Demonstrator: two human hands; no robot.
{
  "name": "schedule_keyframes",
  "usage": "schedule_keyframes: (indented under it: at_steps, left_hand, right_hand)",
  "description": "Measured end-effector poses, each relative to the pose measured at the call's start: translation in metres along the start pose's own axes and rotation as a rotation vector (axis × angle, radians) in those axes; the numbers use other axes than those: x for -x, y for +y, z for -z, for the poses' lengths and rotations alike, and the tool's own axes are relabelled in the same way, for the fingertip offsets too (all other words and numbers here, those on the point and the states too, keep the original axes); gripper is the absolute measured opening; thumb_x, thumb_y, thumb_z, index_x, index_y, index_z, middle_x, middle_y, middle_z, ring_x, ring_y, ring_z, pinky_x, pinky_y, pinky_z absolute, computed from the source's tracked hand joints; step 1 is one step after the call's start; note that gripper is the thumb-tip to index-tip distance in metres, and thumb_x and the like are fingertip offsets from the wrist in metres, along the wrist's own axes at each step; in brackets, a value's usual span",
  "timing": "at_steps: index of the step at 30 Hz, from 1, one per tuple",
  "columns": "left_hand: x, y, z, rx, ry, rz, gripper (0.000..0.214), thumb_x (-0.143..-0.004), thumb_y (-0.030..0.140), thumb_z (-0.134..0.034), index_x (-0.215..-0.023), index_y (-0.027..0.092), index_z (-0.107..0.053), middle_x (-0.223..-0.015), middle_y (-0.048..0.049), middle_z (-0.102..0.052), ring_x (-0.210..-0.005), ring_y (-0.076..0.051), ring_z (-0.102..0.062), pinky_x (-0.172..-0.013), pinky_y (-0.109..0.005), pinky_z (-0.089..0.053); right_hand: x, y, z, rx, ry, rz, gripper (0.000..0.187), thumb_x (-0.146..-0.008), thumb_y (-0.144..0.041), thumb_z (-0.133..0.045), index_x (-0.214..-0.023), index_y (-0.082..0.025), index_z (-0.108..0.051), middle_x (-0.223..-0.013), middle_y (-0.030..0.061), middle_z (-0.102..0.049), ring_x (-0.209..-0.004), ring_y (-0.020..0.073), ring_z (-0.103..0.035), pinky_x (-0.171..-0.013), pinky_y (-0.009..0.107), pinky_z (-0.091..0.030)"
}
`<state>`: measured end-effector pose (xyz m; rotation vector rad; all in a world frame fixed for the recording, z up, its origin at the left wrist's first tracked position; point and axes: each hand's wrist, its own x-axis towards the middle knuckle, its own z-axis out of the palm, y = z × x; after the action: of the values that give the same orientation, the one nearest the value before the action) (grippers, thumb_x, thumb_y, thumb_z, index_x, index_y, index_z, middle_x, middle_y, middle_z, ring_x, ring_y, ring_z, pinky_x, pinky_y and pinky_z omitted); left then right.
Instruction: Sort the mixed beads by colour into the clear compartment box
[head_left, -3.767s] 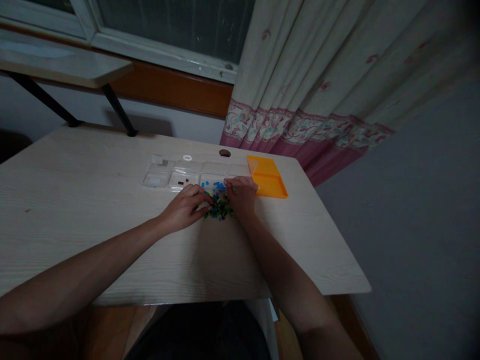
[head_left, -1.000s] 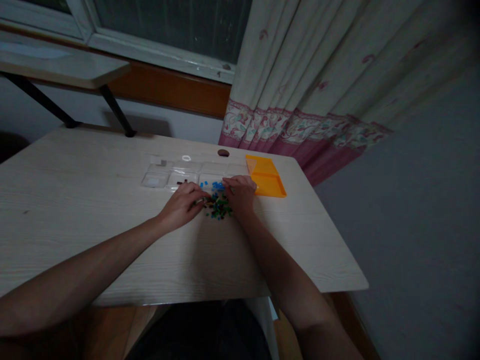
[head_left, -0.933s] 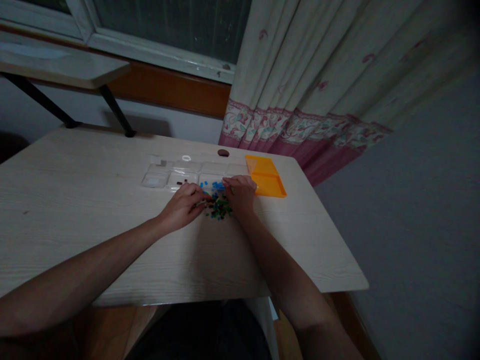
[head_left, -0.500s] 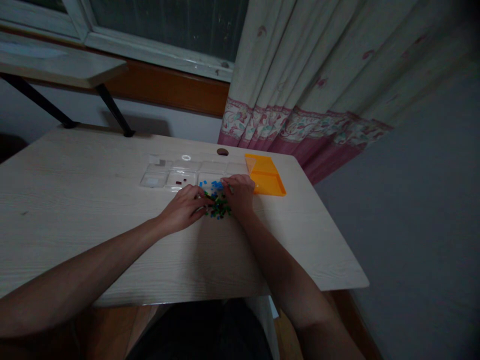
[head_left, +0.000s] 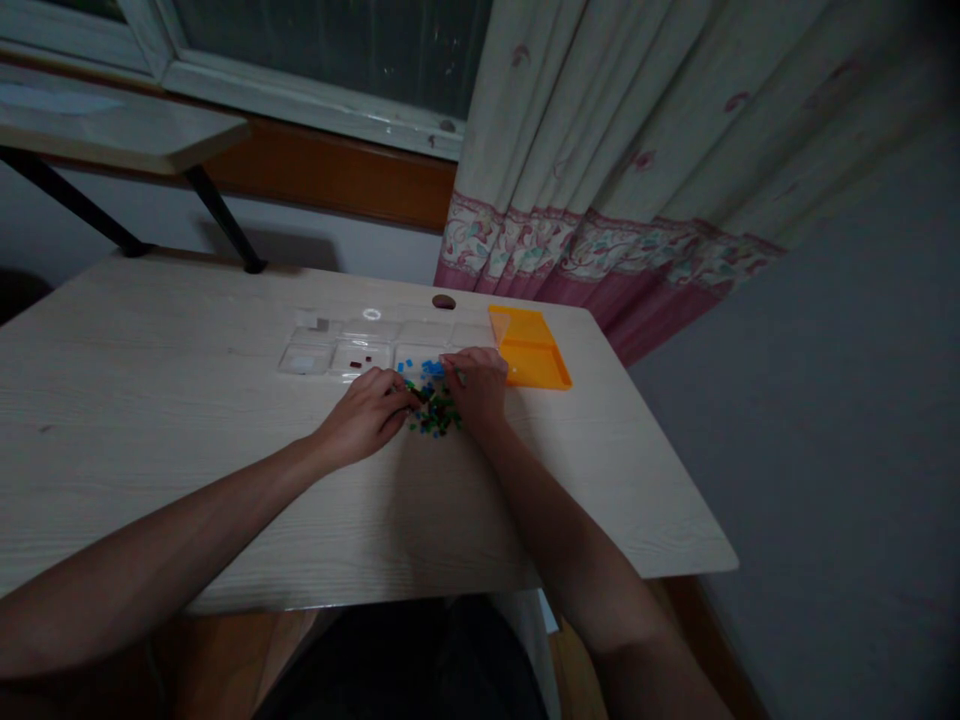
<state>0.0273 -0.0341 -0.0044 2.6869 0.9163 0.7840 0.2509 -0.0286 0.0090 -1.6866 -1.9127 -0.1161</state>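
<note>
The beads (head_left: 433, 412) are too small to tell their shape; the left hand (head_left: 365, 412) and right hand (head_left: 474, 388) cover the pile's sides; whether either hand pinches one cannot be told; both forearms (head_left: 187, 560) run off the bottom edge; the window (head_left: 322, 50) is cut off at the top.

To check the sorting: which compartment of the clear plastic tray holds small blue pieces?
The front compartment next to the right hand; the neighbouring compartment holds only dark red pieces.

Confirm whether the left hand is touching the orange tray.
Apart. The head view shows the left hand at the bead pile, with the right hand lying between it and the orange tray.
</note>
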Motion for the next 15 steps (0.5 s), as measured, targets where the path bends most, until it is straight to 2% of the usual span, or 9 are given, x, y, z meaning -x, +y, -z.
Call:
schedule_keyframes:
  at_steps: [7, 15]
  left_hand:
    - [-0.0009, -0.0005, 0.0011, 0.018, -0.006, -0.032, 0.022, -0.097, 0.032, -0.060, -0.110, 0.024, -0.076, -0.111, -0.0103, -0.063, -0.104, -0.027, -0.056, -0.093, -0.044, -0.046]
    - [-0.0006, -0.0025, -0.0007, 0.004, -0.014, -0.024, 0.019, -0.097, 0.034, -0.062, -0.103, 0.024, -0.076, -0.108, -0.0095, -0.063, -0.102, -0.027, -0.056, -0.091, -0.042, -0.045]
  right_hand:
    - [-0.0001, -0.0015, 0.0013, -0.012, 0.000, 0.006, 0.029, -0.103, -0.040, -0.053, -0.104, -0.027, -0.080, -0.104, 0.0044, -0.075, -0.102, 0.0221, -0.057, -0.093, 0.037, -0.035]
    - [-0.0006, -0.0016, 0.0003, -0.003, -0.005, 0.005, 0.031, -0.103, -0.041, -0.052, -0.104, -0.027, -0.080, -0.104, 0.0050, -0.075, -0.104, 0.0223, -0.058, -0.094, 0.036, -0.035]
